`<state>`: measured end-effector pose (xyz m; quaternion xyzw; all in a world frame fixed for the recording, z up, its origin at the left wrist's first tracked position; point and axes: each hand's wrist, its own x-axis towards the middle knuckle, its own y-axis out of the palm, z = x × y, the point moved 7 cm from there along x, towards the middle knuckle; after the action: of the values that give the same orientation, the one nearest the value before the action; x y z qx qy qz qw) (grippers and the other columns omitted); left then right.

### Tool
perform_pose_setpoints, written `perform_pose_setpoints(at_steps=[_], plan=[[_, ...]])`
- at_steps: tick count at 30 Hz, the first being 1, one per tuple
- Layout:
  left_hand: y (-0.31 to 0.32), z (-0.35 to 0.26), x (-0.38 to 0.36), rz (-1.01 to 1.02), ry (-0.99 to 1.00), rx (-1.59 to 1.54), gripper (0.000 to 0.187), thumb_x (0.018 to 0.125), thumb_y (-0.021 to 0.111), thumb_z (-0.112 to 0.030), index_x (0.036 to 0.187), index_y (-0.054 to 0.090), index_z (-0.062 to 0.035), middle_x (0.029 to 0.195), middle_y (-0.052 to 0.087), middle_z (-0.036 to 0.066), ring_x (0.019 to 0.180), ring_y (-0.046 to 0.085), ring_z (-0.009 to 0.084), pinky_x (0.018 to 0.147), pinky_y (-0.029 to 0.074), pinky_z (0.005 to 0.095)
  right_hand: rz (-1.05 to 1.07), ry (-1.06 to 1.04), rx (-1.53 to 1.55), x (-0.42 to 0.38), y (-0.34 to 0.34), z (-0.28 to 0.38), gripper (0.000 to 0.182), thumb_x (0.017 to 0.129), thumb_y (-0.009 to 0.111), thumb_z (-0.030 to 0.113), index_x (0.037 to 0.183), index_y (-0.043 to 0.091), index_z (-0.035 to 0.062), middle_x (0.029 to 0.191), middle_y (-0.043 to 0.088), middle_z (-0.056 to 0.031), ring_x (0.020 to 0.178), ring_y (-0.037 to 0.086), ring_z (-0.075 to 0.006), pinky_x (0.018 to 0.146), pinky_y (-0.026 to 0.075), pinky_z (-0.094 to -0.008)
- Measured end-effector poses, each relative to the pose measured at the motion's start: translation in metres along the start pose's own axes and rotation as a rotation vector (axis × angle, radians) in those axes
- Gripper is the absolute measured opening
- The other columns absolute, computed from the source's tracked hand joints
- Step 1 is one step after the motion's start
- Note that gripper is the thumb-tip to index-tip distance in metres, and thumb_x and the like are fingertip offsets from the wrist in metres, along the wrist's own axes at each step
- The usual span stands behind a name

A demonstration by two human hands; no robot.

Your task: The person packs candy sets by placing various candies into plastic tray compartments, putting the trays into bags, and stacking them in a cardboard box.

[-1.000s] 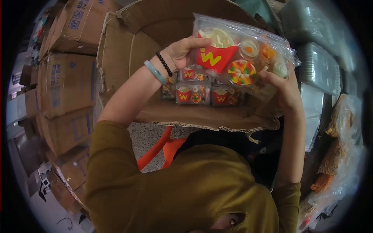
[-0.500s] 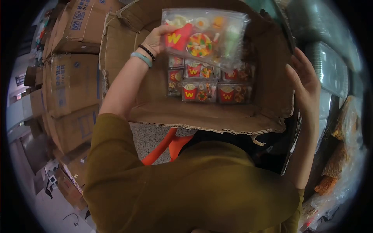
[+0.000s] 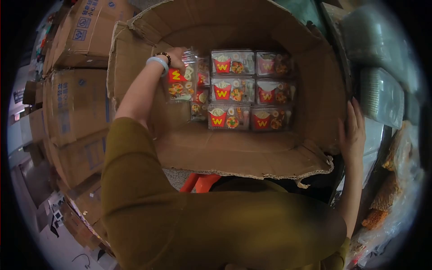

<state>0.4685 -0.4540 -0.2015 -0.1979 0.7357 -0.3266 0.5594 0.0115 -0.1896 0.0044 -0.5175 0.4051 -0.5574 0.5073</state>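
My left hand grips a clear plastic pack of toy food, with a red fries box marked by a yellow letter. The pack is turned upright at the left side inside an open cardboard carton. Several similar packs lie in rows on the carton's bottom, and a narrower column of them is partly covered by the held one. My right hand rests at the carton's right outer wall, fingers stretched out and apart, holding nothing visible.
Closed cardboard boxes are stacked at the left. Clear plastic trays are piled at the right, above plastic bags with orange and brown contents. Something orange shows below the carton's near edge.
My left hand has carried the pack down and left into the carton, turning it upright. My right hand has lowered along the carton's right side. More packs are now visible.
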Motion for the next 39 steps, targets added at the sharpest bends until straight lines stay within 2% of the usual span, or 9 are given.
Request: perform_pose_setpoints(at_steps=[6,20,24,28,32,34,36,37,39], plan=[[0.067,0.018,0.054,0.222,0.043,-0.323,0.100,0.048,0.085,-0.013,0.136,0.040,0.0001,0.125,0.057,0.017,0.115,0.054,0.0297,0.099,0.045,0.0339,-0.022,-0.014,0.000,-0.003,0.005,0.004,0.043,0.085,0.060,0.015,0.121,0.055,-0.0072,0.135,0.046,-0.0265,0.124,0.046,-0.0420,0.104,0.037,-0.0440],[0.117,0.053,0.167,0.354,0.021,-0.274,0.112,0.050,0.084,-0.007,0.146,0.027,-0.0045,0.144,0.039,0.018,0.131,0.039,0.0282,0.106,0.037,0.0329,0.103,0.085,-0.101,-0.007,0.001,0.005,0.066,0.088,0.053,0.051,0.121,0.056,-0.0061,0.137,0.045,-0.0261,0.128,0.043,-0.0400,0.106,0.034,-0.0455],[0.127,0.106,0.219,-0.133,0.015,-0.010,0.100,0.054,0.082,-0.012,0.142,0.035,-0.0063,0.141,0.043,0.017,0.129,0.041,0.0340,0.107,0.037,0.0360,0.130,0.096,-0.132,-0.008,0.002,0.005,0.067,0.088,0.051,0.052,0.122,0.056,-0.0056,0.138,0.044,-0.0264,0.129,0.042,-0.0403,0.107,0.033,-0.0460],[0.148,0.078,0.167,-0.528,-0.176,0.065,0.085,0.071,0.075,-0.024,0.143,0.032,-0.0088,0.147,0.033,0.013,0.137,0.029,0.0341,0.109,0.019,0.0604,0.137,0.100,-0.140,-0.007,0.001,0.006,0.067,0.088,0.051,0.052,0.123,0.056,-0.0054,0.138,0.043,-0.0270,0.129,0.041,-0.0408,0.107,0.033,-0.0462],[0.228,0.075,0.111,-1.175,-0.664,-0.419,0.102,0.068,0.078,-0.049,0.148,0.023,-0.0138,0.150,0.029,0.013,0.140,0.021,0.0341,0.107,0.026,0.0560,0.140,0.099,-0.140,-0.008,0.003,0.004,0.067,0.088,0.051,0.052,0.123,0.056,-0.0053,0.138,0.043,-0.0272,0.129,0.041,-0.0409,0.107,0.033,-0.0463],[0.303,0.097,0.122,-1.069,-1.162,-1.036,0.101,0.069,0.075,-0.056,0.147,0.026,-0.0143,0.149,0.028,0.016,0.139,0.021,0.0340,0.105,0.029,0.0569,0.138,0.102,-0.134,-0.007,0.003,0.006,0.068,0.088,0.052,0.052,0.123,0.056,-0.0055,0.138,0.043,-0.0272,0.129,0.041,-0.0410,0.106,0.033,-0.0463],[0.381,0.111,0.166,-0.664,-1.136,-1.470,0.100,0.068,0.074,-0.061,0.145,0.030,-0.0149,0.149,0.027,0.017,0.137,0.023,0.0339,0.101,0.034,0.0565,0.139,0.108,-0.127,-0.006,0.001,0.008,0.068,0.087,0.053,0.052,0.122,0.056,-0.0058,0.138,0.043,-0.0272,0.129,0.042,-0.0411,0.106,0.033,-0.0463],[0.388,0.129,0.185,-0.373,-0.857,-1.544,0.099,0.067,0.074,-0.063,0.143,0.032,-0.0153,0.148,0.027,0.016,0.136,0.025,0.0338,0.099,0.037,0.0556,0.134,0.113,-0.118,-0.006,0.001,0.008,0.068,0.087,0.053,0.052,0.121,0.056,-0.0061,0.138,0.043,-0.0273,0.129,0.042,-0.0411,0.106,0.033,-0.0463],[0.398,0.122,0.192,-0.253,-0.956,-1.921,0.100,0.066,0.073,-0.065,0.142,0.030,-0.0167,0.144,0.032,0.013,0.122,0.037,0.0345,0.092,0.042,0.0509,0.127,0.122,-0.095,-0.005,0.002,0.008,0.068,0.086,0.054,0.052,0.120,0.057,-0.0061,0.138,0.043,-0.0275,0.128,0.042,-0.0412,0.106,0.033,-0.0463]])
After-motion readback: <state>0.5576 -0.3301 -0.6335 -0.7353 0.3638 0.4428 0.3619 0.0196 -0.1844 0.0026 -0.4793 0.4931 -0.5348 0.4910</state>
